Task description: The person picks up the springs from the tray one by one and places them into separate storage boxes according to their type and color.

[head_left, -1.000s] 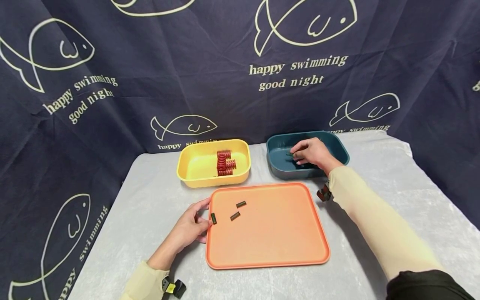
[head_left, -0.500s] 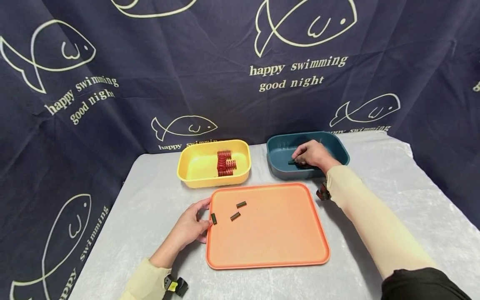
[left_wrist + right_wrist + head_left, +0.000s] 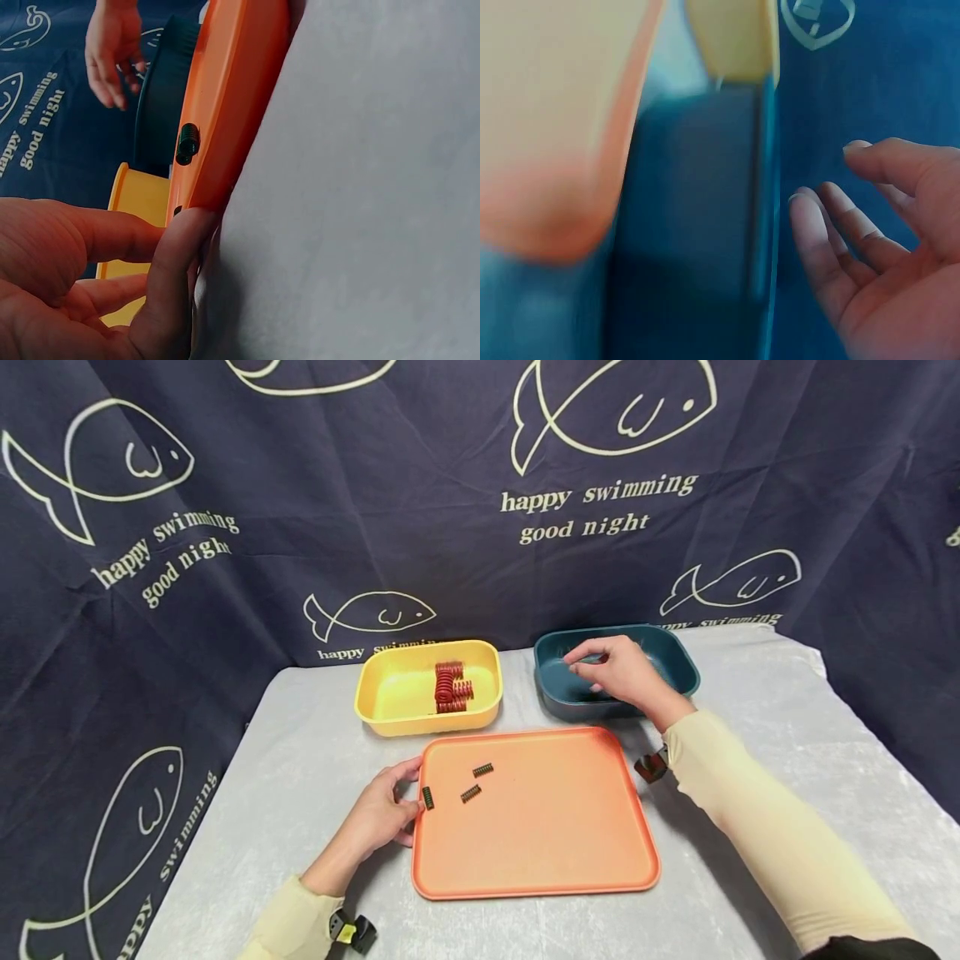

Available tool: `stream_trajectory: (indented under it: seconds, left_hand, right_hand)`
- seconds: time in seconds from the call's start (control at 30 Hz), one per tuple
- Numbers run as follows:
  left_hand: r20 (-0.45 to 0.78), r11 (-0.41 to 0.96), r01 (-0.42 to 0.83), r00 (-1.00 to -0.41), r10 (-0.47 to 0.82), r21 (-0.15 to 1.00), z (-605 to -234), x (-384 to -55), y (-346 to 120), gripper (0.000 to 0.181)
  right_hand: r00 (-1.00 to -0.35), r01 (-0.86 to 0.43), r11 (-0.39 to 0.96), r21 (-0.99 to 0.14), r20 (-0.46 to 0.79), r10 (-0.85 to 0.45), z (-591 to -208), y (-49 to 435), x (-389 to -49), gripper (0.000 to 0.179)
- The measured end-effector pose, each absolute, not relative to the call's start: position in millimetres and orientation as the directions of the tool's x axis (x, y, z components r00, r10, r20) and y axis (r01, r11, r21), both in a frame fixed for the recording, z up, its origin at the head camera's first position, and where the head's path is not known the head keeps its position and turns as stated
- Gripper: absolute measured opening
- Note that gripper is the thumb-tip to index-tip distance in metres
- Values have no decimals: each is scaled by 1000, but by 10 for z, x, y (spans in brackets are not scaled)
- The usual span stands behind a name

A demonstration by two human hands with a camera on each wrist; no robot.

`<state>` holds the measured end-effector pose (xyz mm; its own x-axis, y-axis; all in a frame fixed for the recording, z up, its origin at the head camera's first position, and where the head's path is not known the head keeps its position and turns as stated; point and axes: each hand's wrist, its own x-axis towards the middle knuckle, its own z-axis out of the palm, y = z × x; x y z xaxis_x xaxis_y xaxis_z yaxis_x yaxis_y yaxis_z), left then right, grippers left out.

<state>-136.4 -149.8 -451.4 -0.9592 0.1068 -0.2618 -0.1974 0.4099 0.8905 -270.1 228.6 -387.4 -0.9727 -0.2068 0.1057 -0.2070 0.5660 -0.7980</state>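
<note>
My left hand (image 3: 381, 810) grips the left edge of the orange tray (image 3: 555, 827), its thumb on the rim in the left wrist view. Three small dark springs lie on the tray: a green spring (image 3: 428, 797) by the thumb, one spring (image 3: 483, 770) farther back and another spring (image 3: 470, 793) between them. Over the teal container (image 3: 551, 697) hovers my right hand (image 3: 621, 672). In the right wrist view its fingers (image 3: 817, 247) and thumb are apart with nothing between them. The right hand hides part of the container's inside.
A yellow container (image 3: 386, 693) stands left of the teal one, with several red springs (image 3: 450, 687) inside. Grey cloth (image 3: 300, 735) covers the table. Dark blue curtain (image 3: 450, 527) with fish drawings hangs close behind both containers.
My right hand was lower in the teal container with a dark spring at its fingertips; it has let go and risen, its fingers spreading. The left hand stays at the tray's edge.
</note>
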Motion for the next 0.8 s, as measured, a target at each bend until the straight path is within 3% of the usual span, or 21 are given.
stream_trajectory:
  seconds: [0.17,0.5,0.8]
  left_hand:
    - [-258,410,-194,-960,107,892,-4509,-1363,-1494,71]
    - [-265,412,-206,-960,91,888,-4523,-1373,-1506,73]
    - [-266,420,-203,-959,97,884,-4535,-1378,-1508,72]
  right_hand:
    - [-935,-284,434,-855,147,-324,-3873,2002,-2484,20]
    - [-853,-272,309,-911,80,-516,-4144,1498,-2227,22]
    - [-815,-183,353,-917,-59,-576,-4352,1243,-2170,25]
